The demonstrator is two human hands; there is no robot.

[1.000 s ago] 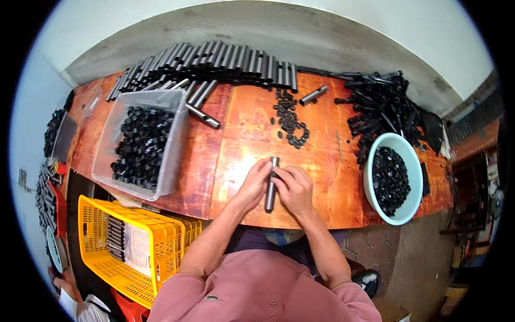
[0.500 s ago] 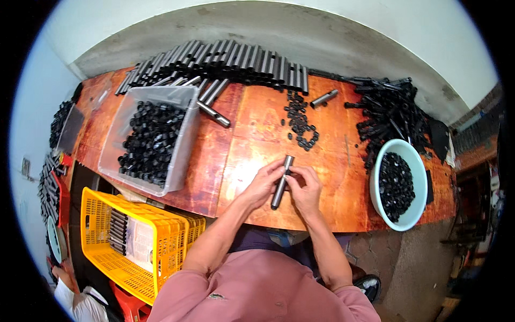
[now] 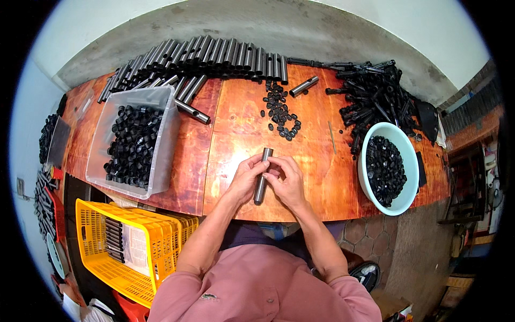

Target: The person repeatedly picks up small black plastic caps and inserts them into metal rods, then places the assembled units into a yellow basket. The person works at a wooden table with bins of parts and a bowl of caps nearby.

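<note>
Over the front of the wooden table, a dark metal tube (image 3: 260,189) is held nearly upright in the picture between both hands. My left hand (image 3: 245,176) is closed around its left side. My right hand (image 3: 287,178) pinches it from the right, thumb and fingers on its upper half. Whether a small part sits between the fingertips is hidden. Beyond the hands lie several small black rings (image 3: 279,111) scattered on the tabletop. A loose metal tube with a hole (image 3: 304,86) rests farther back.
Stacked metal tubes (image 3: 209,53) line the back wall. A clear bin (image 3: 163,161) of black caps stands left, a light-blue basin (image 3: 366,182) of small black parts right, before piled black rods (image 3: 375,96). A yellow crate (image 3: 115,273) stands lower left, near another person's sleeve (image 3: 72,308).
The view has shifted, so the table's things appear farther left and slightly higher. Both hands still hold the tube, which is now more upright in the picture; the right fingers have shifted on it.
</note>
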